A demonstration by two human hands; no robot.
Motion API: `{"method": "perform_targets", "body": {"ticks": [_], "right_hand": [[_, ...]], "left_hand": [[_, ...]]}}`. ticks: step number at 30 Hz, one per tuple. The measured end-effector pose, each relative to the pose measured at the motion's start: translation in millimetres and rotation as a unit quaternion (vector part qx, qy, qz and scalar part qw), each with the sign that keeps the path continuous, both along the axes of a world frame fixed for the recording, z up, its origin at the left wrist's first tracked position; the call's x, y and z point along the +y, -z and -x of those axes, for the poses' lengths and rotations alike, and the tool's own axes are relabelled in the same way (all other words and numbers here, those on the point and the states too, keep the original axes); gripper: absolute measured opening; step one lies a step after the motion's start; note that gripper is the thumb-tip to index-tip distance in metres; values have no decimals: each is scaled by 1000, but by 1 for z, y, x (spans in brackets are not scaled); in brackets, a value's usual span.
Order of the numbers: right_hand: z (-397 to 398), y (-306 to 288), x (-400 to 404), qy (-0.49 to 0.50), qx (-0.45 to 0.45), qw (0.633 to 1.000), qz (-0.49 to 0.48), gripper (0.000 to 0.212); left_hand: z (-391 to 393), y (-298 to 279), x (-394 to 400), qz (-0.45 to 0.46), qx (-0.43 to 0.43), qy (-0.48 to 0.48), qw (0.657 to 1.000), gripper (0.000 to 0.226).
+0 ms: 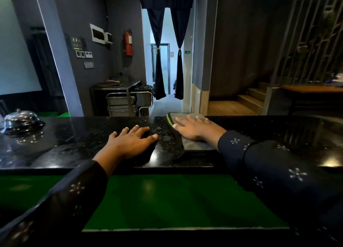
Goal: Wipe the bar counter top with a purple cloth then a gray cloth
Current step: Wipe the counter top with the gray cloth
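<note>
The black speckled bar counter top [78,142] runs across the view in front of me. A gray cloth [196,146] with a green and black edge lies flat on it, right of centre. My right hand [194,128] presses flat on this cloth with fingers spread. My left hand [130,141] rests palm down on the bare counter just left of the cloth, fingers apart, holding nothing. No purple cloth is in view.
A shiny metal bell [22,119] stands on the counter at the far left. Below the counter's near edge is a green lower surface [167,200]. Beyond the counter are a metal trolley [126,101], a curtained doorway [167,70] and wooden steps [250,100].
</note>
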State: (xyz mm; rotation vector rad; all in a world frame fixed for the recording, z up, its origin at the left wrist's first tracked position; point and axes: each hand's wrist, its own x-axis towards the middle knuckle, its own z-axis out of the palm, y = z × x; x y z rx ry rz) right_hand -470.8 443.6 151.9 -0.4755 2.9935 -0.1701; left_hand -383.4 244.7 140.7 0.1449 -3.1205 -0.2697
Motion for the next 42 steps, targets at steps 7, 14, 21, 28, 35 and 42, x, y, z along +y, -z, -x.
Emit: {"method": "perform_targets", "body": {"ticks": [7, 14, 21, 28, 35, 42], "right_hand": [[-100, 9, -13, -35, 13, 999, -1, 59], [-137, 8, -18, 13, 9, 1000, 4, 54], [-92, 4, -28, 56, -7, 998, 1, 58], [-12, -2, 41, 158, -18, 987, 2, 64], [31, -5, 44, 199, 1, 980, -16, 68], [-9, 1, -65, -13, 7, 1000, 0, 61]], "left_hand": [[-6, -2, -3, -27, -3, 22, 999, 64], [-12, 1, -4, -38, 14, 36, 999, 58], [-9, 3, -5, -40, 14, 44, 998, 59], [-2, 9, -12, -23, 25, 66, 997, 62], [9, 10, -4, -28, 30, 40, 998, 59], [4, 2, -4, -89, 67, 4, 994, 51]]}}
